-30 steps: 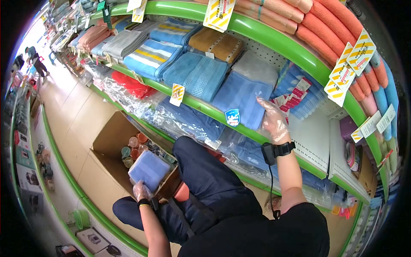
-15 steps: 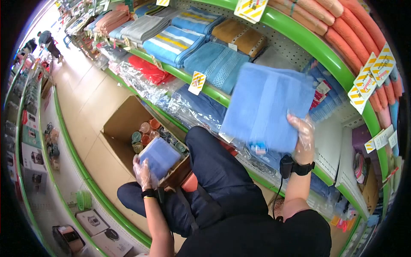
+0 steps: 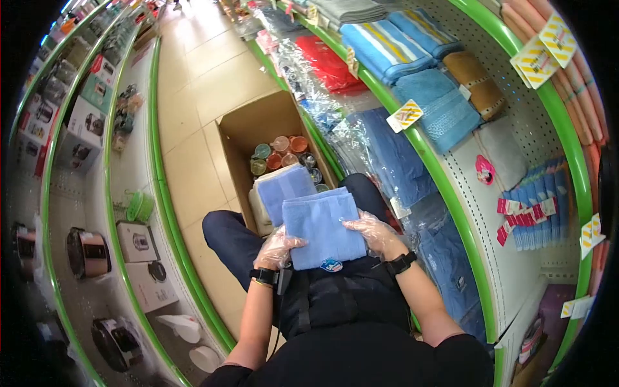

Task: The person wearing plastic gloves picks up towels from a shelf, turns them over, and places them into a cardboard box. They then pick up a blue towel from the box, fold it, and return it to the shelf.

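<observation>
A folded light blue towel [image 3: 324, 226] with a small blue label at its lower edge is held over my lap. My left hand [image 3: 277, 249], in a clear plastic glove, grips its left edge. On the right edge, my right hand [image 3: 375, 235], gloved the same way, closes with the thumb on top. Just beyond, a second folded periwinkle towel [image 3: 282, 189] rests on pale cloth in an open cardboard box [image 3: 235, 145]. Several round lidded containers [image 3: 274, 160] stand in the box.
Green-edged shelves [image 3: 425, 138] at the right carry folded towels, among them a teal one [image 3: 438, 106]. Plastic-wrapped blue goods [image 3: 396, 155] lie below. Left shelves [image 3: 158, 193] hold boxed appliances. Tiled floor [image 3: 187, 145] runs between.
The light blue towel has come from the right shelf to above my lap. My left hand has left the towel in the box and now holds this one too. The view has turned.
</observation>
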Tool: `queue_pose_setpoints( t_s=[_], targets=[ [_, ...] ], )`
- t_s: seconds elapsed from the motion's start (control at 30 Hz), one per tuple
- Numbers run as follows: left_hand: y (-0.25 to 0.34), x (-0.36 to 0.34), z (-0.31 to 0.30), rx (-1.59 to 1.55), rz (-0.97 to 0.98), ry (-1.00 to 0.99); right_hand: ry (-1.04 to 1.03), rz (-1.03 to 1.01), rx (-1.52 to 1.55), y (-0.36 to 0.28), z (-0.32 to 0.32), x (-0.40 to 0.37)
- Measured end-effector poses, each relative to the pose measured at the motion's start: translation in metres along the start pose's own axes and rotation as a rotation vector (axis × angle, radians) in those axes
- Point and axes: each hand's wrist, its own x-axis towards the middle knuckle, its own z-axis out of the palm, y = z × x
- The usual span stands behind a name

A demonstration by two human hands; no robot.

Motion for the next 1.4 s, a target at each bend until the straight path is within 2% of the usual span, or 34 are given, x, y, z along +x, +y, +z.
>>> queue_pose_setpoints(
  t_s=[0.13, 0.17, 0.2, 0.27, 0.33, 0.4, 0.43, 0.47, 0.53, 0.57, 0.6, 0.63, 0.67, 0.73, 0.8, 0.87, 0.97, 1.0, 1.07, 1.2, 1.27, 1.3, 1.33, 1.4],
  targets=[
    [0.009, 0.012, -0.034, 0.199, 0.023, 0.120, -0.054, -0.030, 0.027, 0.036, -0.008, 0.039],
    [0.018, 0.014, -0.032, 0.130, 0.081, 0.152, -0.086, -0.120, -0.024, 0.042, -0.011, 0.048],
    [0.017, 0.026, -0.045, 0.075, 0.084, 0.193, -0.088, -0.122, -0.025, 0.038, -0.008, 0.047],
    [0.028, 0.040, -0.051, -0.167, 0.046, 0.274, 0.108, -0.103, -0.062, 0.027, 0.001, 0.043],
    [0.017, 0.070, -0.081, -0.129, 0.077, 0.302, 0.148, -0.178, -0.004, 0.042, -0.013, 0.054],
    [0.015, 0.085, -0.090, 0.070, -0.086, 0.419, 0.008, -0.193, 0.411, 0.066, -0.046, 0.069],
    [0.008, 0.098, -0.102, 0.210, -0.256, 0.484, 0.094, -0.246, 0.044, 0.067, -0.040, 0.062],
    [-0.013, 0.101, -0.107, 0.360, -0.138, 0.479, 0.096, -0.251, 0.043, 0.068, -0.042, 0.059],
    [-0.046, 0.116, -0.146, 1.317, 0.364, 0.239, 0.133, -0.213, 0.034, 0.071, -0.058, 0.052],
    [-0.049, 0.120, -0.145, 1.316, 0.366, 0.236, 0.066, -0.168, 0.495, 0.076, -0.073, 0.052],
    [-0.049, 0.122, -0.141, 1.092, 0.246, 0.362, 0.069, -0.169, 0.495, 0.071, -0.071, 0.048],
    [-0.050, 0.123, -0.137, 0.863, 0.125, 0.480, 0.185, -0.161, 0.405, 0.067, -0.068, 0.044],
    [-0.051, 0.122, -0.133, 0.862, 0.122, 0.478, 0.299, -0.150, 0.314, 0.063, -0.065, 0.040],
    [-0.045, 0.112, -0.118, 0.112, -0.054, 0.628, 0.256, -0.117, 0.402, 0.062, -0.069, 0.039],
    [-0.043, 0.113, -0.120, 0.136, -0.101, 0.604, 0.243, -0.180, 0.093, 0.063, -0.066, 0.043],
    [-0.023, 0.101, -0.104, 0.481, -0.197, 0.553, 0.212, -0.202, 0.027, 0.064, -0.065, 0.047],
    [0.012, 0.071, -0.055, 0.578, -0.111, 0.594, 0.189, -0.197, -0.135, 0.041, -0.042, 0.037],
    [0.002, 0.080, -0.063, 0.581, -0.109, 0.591, 0.196, -0.165, -0.236, 0.033, -0.035, 0.031],
    [-0.024, 0.103, -0.087, 0.181, 0.133, 0.485, 0.169, -0.183, -0.217, 0.039, -0.042, 0.033],
    [0.004, 0.096, -0.075, -0.010, 0.190, 0.357, 0.164, -0.215, -0.173, 0.041, -0.052, 0.035],
    [0.017, 0.088, -0.071, -0.259, 0.238, 0.284, 0.189, -0.208, -0.175, 0.040, -0.052, 0.034],
    [0.007, 0.098, -0.093, -0.294, 0.255, 0.245, 0.193, -0.184, -0.071, 0.035, -0.048, 0.031],
    [0.025, 0.083, -0.070, -0.292, 0.255, 0.238, 0.197, -0.161, 0.032, 0.029, -0.043, 0.027],
    [0.064, 0.038, -0.018, -0.405, 0.185, 0.094, 0.194, -0.185, 0.031, 0.021, -0.034, 0.020]
  ],
)
